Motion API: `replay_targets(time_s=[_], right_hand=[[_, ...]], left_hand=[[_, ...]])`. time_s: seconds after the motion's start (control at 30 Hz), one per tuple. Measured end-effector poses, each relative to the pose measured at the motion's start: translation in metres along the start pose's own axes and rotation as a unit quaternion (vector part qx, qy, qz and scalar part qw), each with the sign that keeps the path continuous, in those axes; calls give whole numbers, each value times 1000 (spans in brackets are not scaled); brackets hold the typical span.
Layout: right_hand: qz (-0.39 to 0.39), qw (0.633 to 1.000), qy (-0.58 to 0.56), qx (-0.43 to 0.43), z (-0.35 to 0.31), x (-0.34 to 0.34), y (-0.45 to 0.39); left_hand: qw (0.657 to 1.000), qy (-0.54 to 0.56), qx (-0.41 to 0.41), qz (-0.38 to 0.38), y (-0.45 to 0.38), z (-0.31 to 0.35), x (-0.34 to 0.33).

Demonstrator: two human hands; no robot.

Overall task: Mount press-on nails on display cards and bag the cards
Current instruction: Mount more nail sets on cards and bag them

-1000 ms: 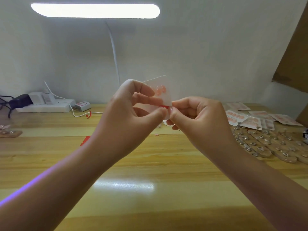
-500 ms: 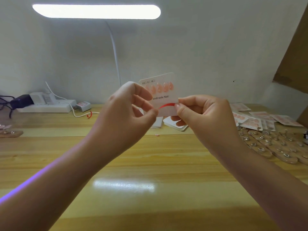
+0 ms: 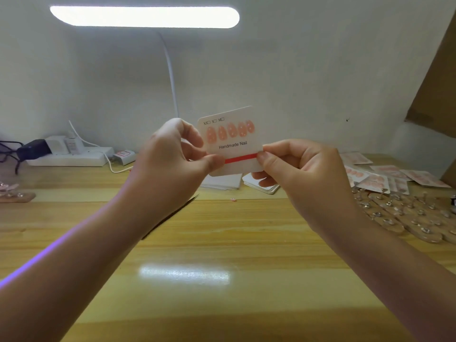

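I hold a white display card (image 3: 234, 144) upright in front of me, above the wooden table (image 3: 222, 243). It reads "Handmade Nail" and carries a row of several pink press-on nails (image 3: 230, 130) near its top. A red strip (image 3: 240, 158) runs across the card's lower part. My left hand (image 3: 172, 164) pinches the card's left edge at the strip's left end. My right hand (image 3: 296, 166) pinches the strip's right end at the card's right edge.
Blank cards (image 3: 261, 185) and white sheets (image 3: 222, 182) lie behind my hands. Finished cards (image 3: 385, 174) and wooden nail stands (image 3: 407, 215) fill the right side. Black tweezers (image 3: 172, 215) lie under my left wrist. A power strip (image 3: 69, 156) and lamp (image 3: 145, 17) stand at the back.
The card has turned to face me and risen a little. My hands have moved apart, and the red strip now stretches across the card between them.
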State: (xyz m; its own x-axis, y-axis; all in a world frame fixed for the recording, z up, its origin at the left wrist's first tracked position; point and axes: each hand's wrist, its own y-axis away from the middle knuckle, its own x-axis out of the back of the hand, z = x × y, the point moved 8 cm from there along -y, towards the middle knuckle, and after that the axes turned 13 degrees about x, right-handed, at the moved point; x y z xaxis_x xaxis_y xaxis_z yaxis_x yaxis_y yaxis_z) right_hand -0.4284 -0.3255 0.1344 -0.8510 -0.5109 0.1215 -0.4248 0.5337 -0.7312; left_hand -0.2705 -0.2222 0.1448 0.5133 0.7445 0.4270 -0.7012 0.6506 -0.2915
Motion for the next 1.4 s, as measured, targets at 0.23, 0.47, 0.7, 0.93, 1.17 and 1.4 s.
replay_targets(time_s=[0.23, 0.47, 0.7, 0.93, 1.17, 1.4], right_hand=[[-7, 1000, -18, 0, -2, -4, 2], [-33, 999, -6, 33, -9, -11, 6], [-9, 1000, -23, -3, 0, -7, 6], [-33, 999, -14, 23, -8, -12, 8], [-61, 996, -28, 58, -16, -18, 9], [-58, 996, -48, 57, -13, -21, 11]], left_hand=[[1000, -3, 8, 10, -2, -3, 1], [999, -34, -22, 23, 1, 2, 2], [999, -32, -24, 14, 0, 5, 4], [998, -46, -25, 21, -2, 1, 2], [996, -69, -54, 30, 0, 5, 2], [996, -69, 14, -46, -9, -4, -2]])
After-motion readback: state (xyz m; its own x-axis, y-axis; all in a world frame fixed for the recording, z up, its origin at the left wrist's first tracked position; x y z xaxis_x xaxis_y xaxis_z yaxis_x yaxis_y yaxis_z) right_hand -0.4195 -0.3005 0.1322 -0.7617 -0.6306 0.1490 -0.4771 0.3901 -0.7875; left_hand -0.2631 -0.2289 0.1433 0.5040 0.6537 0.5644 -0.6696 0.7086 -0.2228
